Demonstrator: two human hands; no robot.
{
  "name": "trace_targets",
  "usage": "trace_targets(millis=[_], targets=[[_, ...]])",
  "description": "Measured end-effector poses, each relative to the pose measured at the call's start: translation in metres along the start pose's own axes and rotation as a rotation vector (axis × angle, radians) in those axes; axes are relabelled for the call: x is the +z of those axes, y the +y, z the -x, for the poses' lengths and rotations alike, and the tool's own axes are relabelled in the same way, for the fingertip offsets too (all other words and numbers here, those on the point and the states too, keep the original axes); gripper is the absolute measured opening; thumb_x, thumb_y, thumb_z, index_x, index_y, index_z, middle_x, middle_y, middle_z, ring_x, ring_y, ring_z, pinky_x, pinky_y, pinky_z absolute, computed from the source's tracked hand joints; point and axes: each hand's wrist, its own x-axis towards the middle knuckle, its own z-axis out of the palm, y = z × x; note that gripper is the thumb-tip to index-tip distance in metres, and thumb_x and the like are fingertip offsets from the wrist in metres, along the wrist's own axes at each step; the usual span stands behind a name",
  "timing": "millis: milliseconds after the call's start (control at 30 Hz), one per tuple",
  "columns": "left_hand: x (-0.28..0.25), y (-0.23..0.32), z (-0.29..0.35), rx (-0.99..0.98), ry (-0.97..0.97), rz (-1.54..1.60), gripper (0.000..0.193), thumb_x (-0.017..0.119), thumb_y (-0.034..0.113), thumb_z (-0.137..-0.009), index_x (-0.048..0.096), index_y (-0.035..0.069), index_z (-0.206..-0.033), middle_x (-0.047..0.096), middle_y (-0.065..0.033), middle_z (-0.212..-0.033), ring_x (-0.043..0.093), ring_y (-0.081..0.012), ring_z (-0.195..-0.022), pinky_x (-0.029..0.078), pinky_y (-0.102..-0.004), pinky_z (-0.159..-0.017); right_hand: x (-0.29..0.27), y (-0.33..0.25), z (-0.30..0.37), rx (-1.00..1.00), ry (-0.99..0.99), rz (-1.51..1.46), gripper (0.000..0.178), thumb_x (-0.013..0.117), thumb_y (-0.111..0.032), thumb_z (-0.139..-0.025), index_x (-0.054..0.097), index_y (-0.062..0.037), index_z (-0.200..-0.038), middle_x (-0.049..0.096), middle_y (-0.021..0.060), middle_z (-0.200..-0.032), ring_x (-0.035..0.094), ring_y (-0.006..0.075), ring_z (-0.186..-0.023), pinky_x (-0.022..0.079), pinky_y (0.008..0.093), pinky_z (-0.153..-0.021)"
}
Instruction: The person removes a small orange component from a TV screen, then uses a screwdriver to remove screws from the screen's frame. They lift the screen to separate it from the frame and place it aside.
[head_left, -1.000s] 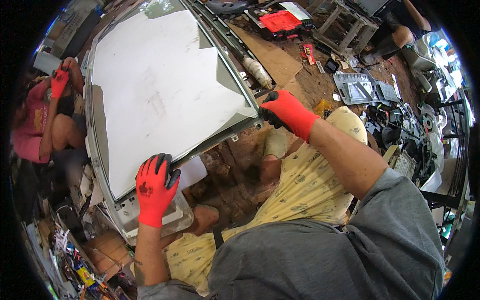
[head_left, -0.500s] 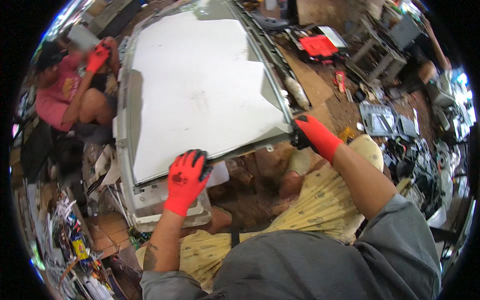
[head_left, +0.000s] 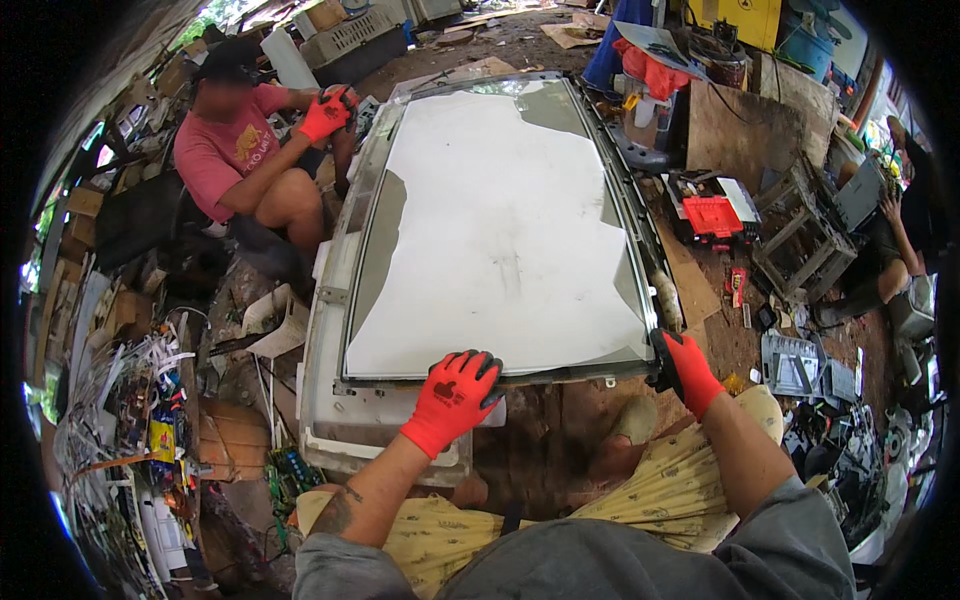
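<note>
A large flat framed panel [head_left: 575, 375] lies in front of me, with an uneven-edged white sheet [head_left: 500, 230] over most of its face. My left hand [head_left: 455, 400], in a red glove with black fingertips, is closed over the middle of the panel's near edge. At the near right corner, my right hand [head_left: 688, 372] in a matching glove grips the frame, its fingers partly hidden. Beneath the panel's near left part sits a pale plastic housing [head_left: 385, 425].
To the left a person in a pink shirt [head_left: 225, 165] and red gloves crouches beside the panel. Scrap strips [head_left: 125, 430] and green circuit boards [head_left: 293, 480] lie nearer. On the right are a red tool case [head_left: 712, 215], a wooden stool [head_left: 805, 240], grey casings [head_left: 790, 365] and another person's arm [head_left: 903, 235].
The view has tilted up and turned, so the panel and my hands appear lower and farther right. Both hands keep their hold on the near edge.
</note>
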Motion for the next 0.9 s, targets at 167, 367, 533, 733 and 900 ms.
trace_targets(millis=[167, 367, 533, 733, 900], targets=[[0.002, -0.003, 0.000, 0.016, 0.024, 0.004, 0.041, 0.074, 0.031, -0.075, 0.063, 0.008, -0.107, 0.062, -0.0105, -0.112, 0.059, -0.0286, -0.102, 0.047, -0.0417, -0.089, 0.003, -0.001, 0.000, -0.005, 0.055, -0.021, 0.038, 0.058, -0.043, -0.092, 0.065, -0.0059, -0.096, 0.059, 0.0040, -0.067, 0.057, 0.0173, -0.047, 0.044, 0.0297, -0.040], [-0.001, 0.005, -0.012, 0.016, 0.020, 0.001, 0.043, 0.075, 0.031, -0.073, 0.063, 0.008, -0.107, 0.062, -0.0112, -0.113, 0.060, -0.0292, -0.101, 0.048, -0.0426, -0.088, -0.007, 0.001, 0.002, -0.052, 0.065, 0.013, 0.044, 0.055, -0.047, -0.093, 0.066, -0.0047, -0.094, 0.059, 0.0032, -0.070, 0.056, 0.0135, -0.052, 0.045, 0.0287, -0.046], [-0.006, 0.008, -0.007, 0.001, -0.052, -0.071, 0.047, 0.076, 0.029, -0.072, 0.063, 0.008, -0.112, 0.061, -0.0129, -0.118, 0.058, -0.0335, -0.106, 0.046, -0.0456, -0.091, -0.001, -0.001, 0.008, -0.116, 0.029, 0.045, 0.044, 0.055, -0.046, -0.093, 0.065, -0.0033, -0.099, 0.061, 0.0050, -0.073, 0.058, 0.0146, -0.054, 0.047, 0.0286, -0.047], [-0.003, 0.009, -0.008, 0.048, -0.036, -0.080, 0.047, 0.076, 0.025, -0.072, 0.063, 0.006, -0.113, 0.061, -0.0147, -0.116, 0.058, -0.0351, -0.105, 0.047, -0.0458, -0.088, 0.000, -0.010, 0.019, -0.038, 0.100, 0.151, 0.049, 0.055, -0.050, -0.091, 0.064, -0.0014, -0.092, 0.062, 0.0078, -0.074, 0.058, 0.0168, -0.059, 0.047, 0.0322, -0.052], [-0.002, 0.012, -0.010, 0.053, -0.081, -0.106, 0.044, 0.074, 0.025, -0.074, 0.063, 0.006, -0.112, 0.061, -0.0155, -0.115, 0.058, -0.0351, -0.103, 0.048, -0.0461, -0.086, 0.001, -0.016, 0.023, 0.030, 0.081, 0.178, 0.051, 0.052, -0.050, -0.090, 0.063, -0.0013, -0.085, 0.062, 0.0082, -0.073, 0.058, 0.0178, -0.061, 0.047, 0.0339, -0.058]])
